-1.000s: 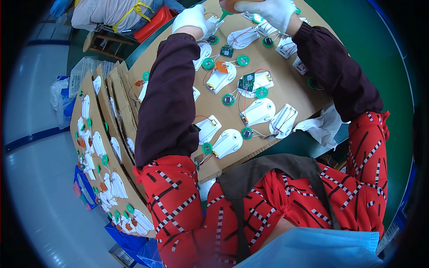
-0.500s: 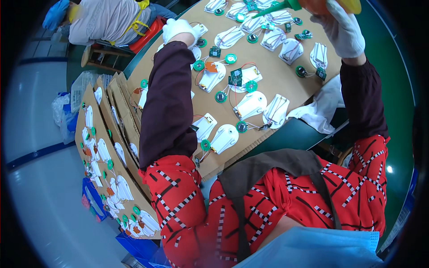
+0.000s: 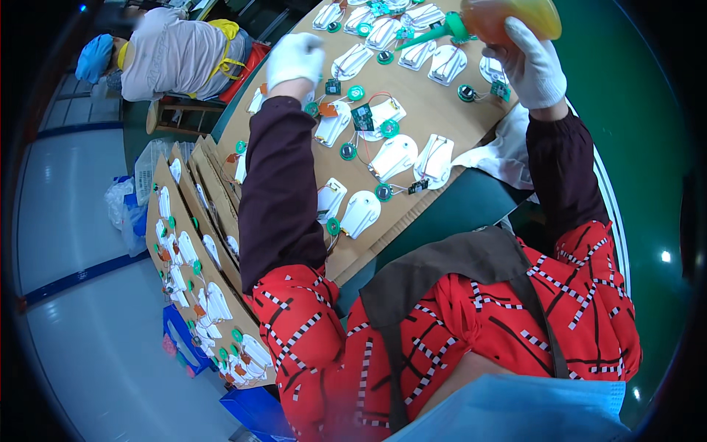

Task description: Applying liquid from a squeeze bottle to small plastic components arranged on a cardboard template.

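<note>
My right hand (image 3: 536,70), in a white knit glove, grips a squeeze bottle (image 3: 508,18) of amber liquid. Its green tapered nozzle (image 3: 431,35) points left and downward above white plastic housings. My left hand (image 3: 294,60), also gloved, is over the left side of the brown cardboard sheet (image 3: 434,118). Its fingers look curled, and the back of the hand hides whatever they may hold. Several teardrop-shaped housings (image 3: 392,158) lie on the sheet, many wired to green-rimmed round parts (image 3: 384,192) and small green circuit boards (image 3: 362,117). Close to my left wrist is an orange piece (image 3: 328,110) on one housing.
Cardboard layers (image 3: 213,173) bearing similar wired parts stand tilted left of the table. A white cloth (image 3: 501,151) hangs at the sheet's right edge. Another person (image 3: 173,55) in a blue cap sits beyond, at the upper left. Blue bins (image 3: 188,346) stand on the floor.
The whole view has shifted, so the table appears further left. My right hand has brought the bottle and its nozzle nearer to me over the housings. My left hand has moved slightly right across the sheet.
</note>
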### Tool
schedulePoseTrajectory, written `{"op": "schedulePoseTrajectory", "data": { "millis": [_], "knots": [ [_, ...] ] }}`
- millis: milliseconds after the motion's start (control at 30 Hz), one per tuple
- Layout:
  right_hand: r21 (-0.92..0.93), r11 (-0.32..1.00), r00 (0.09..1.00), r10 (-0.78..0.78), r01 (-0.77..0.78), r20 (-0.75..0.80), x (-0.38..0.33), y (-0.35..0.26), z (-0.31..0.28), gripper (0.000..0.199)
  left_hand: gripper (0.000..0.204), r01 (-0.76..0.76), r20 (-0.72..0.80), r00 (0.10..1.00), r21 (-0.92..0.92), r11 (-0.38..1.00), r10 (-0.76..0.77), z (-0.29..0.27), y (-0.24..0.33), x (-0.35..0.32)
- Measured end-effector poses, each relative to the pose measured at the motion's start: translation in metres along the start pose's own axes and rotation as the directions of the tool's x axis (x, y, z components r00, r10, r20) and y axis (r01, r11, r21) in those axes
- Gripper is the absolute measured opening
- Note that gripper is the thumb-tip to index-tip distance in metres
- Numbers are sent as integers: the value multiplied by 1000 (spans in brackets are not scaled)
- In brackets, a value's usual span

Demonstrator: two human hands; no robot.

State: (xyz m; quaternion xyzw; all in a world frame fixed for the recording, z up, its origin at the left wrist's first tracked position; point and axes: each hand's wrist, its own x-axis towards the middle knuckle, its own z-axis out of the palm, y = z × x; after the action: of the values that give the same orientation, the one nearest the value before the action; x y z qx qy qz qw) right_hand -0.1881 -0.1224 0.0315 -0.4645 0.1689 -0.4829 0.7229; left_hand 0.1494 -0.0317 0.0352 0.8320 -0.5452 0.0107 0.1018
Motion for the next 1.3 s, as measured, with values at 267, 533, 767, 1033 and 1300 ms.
{"op": "schedulePoseTrajectory", "data": {
  "millis": [267,533,767,1033,1300],
  "knots": [
    [19,998,998,-60,60,-21,8,-8,14,40,28,-75,354,933,368,927,-65,24,47,-2],
    [-68,998,997,-24,19,-70,13,7,18,38,25,-149,242,965,185,971,102,31,42,-9],
    [-335,938,993,-59,89,97,30,42,50,52,32,4,124,992,71,997,-13,39,40,-3],
    [-410,907,983,-19,95,184,57,76,56,57,35,-6,108,994,17,1000,5,43,42,5],
    [-512,842,971,-56,171,233,70,81,46,62,51,20,195,980,57,998,-31,-8,84,-13]
  ]
}}
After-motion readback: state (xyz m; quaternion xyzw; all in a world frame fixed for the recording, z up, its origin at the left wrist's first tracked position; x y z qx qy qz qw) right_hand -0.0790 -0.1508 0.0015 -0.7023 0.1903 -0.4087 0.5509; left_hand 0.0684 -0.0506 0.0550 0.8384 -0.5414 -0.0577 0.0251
